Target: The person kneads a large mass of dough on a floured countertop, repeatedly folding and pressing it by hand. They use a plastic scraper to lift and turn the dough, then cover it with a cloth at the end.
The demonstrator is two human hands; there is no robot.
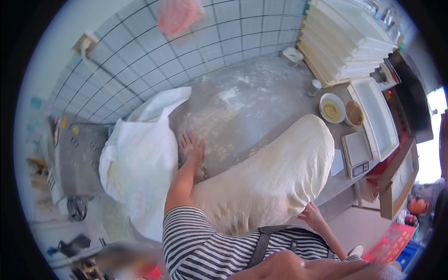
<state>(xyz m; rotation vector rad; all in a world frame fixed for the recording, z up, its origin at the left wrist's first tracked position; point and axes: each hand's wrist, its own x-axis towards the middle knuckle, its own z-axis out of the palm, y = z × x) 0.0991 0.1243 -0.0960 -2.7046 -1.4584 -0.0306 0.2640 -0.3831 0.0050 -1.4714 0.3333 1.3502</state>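
Observation:
A long, thick slab of pale dough [269, 168] lies slantwise across the grey worktop [241, 129], close against my striped shirt. Its near side is gathered into folds. My right hand [311, 216] has its fingers at the dough's near right edge and pinches it there. On the floured surface beyond the dough, my left hand [191, 148] rests palm down with fingers spread, holding nothing. Just left of that hand stands a large white woven sack [147, 157], its top open and folded over. Loose flour [213, 127] is scattered beside my left fingers.
At the right are a digital scale [357, 150], a white scraper [336, 162], a white bowl [331, 107], a brown-filled bowl [354, 112], a shaker [313, 86] and a white tray [374, 117]. Stacked trays [343, 45] stand behind. A grey machine [82, 157] is left of the sack.

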